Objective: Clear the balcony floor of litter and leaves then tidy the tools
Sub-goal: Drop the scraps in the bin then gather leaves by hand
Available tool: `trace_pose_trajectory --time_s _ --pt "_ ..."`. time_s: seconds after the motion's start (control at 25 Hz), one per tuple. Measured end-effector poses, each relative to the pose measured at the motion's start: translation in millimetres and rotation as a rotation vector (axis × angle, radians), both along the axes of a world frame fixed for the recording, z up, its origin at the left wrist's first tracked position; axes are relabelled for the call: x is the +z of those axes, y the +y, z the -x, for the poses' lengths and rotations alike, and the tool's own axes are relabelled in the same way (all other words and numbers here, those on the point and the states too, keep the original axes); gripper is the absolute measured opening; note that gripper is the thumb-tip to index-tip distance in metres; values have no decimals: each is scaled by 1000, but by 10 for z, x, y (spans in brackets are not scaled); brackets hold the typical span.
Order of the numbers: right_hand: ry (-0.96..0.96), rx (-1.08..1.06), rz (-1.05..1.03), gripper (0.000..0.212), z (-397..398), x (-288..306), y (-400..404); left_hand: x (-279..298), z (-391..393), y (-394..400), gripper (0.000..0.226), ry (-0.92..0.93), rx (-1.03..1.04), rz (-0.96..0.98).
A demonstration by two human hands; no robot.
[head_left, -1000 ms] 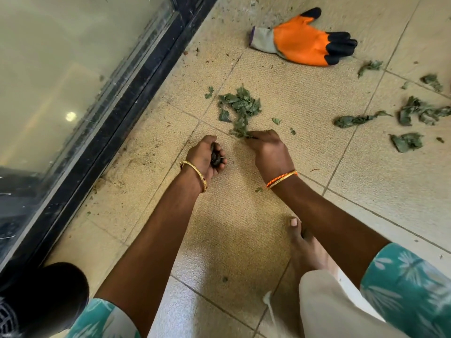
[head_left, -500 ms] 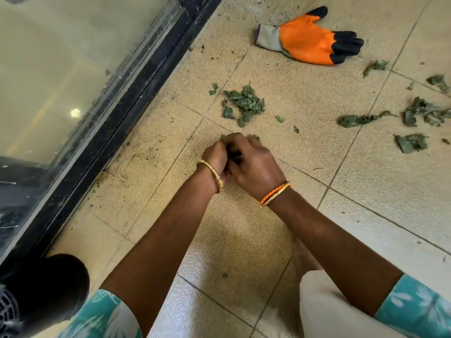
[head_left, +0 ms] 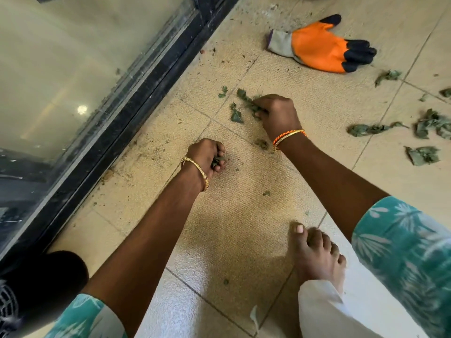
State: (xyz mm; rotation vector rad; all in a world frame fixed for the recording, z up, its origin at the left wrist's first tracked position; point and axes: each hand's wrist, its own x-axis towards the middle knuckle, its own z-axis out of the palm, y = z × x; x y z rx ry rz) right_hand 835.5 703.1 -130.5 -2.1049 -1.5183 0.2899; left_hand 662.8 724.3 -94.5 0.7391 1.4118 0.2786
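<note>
Here the person crouches over the beige textured-tile balcony floor (head_left: 244, 228), gathering wilted green leaves by hand. The right hand (head_left: 277, 113) is knuckles-up with the fingers curled down onto a small heap of crumpled green leaf scraps (head_left: 246, 101), pinching some of them against the tile; a few scraps lie just beside the fingers, not yet taken. The left hand (head_left: 206, 154) is closed into a loose fist around a dark wad of collected leaves (head_left: 217, 161), which peeps out between the fingers. It seems to serve as the holding hand, kept low and near so the right can pick and pass across without a bin.

More torn green leaves (head_left: 422, 137) lie scattered to the right, well apart from both hands, so much of the floor is still to be cleared. An orange work glove with black fingertips and a grey cuff (head_left: 319, 47) lies flat on the tile beyond the right hand, unworn; it is probably among the tools to be tidied later. Fine dirt lines the black metal door track (head_left: 136, 113) below the glass pane.

How much the left fist holds cannot be judged, since the fingers cover most of it. The right fingertips are hidden under the hand. A dark rounded object (head_left: 36, 289) at the lower left is cut off and cannot be identified.
</note>
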Motion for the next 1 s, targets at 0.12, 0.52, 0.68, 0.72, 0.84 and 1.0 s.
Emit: trace_pose_trajectory --time_s 0.12,0.52,0.68,0.72,0.84,1.0 --pt "206 -219 -194 23 9 103 -111 63 -25 -23 28 -43 5 54" --pt "427 11 -69 13 770 428 -515 142 -190 -96 51 -222 202 130" --pt "429 14 -63 22 463 447 -190 129 -21 43 23 -99 260 65" --pt "400 37 -18 33 379 409 -32 128 22 72 23 -100 285 57" --pt "187 243 203 65 216 207 463 102 121 135 28 -75 325 35" --pt "-78 448 331 65 247 -33 653 103 209 185 30 -3 325 62"
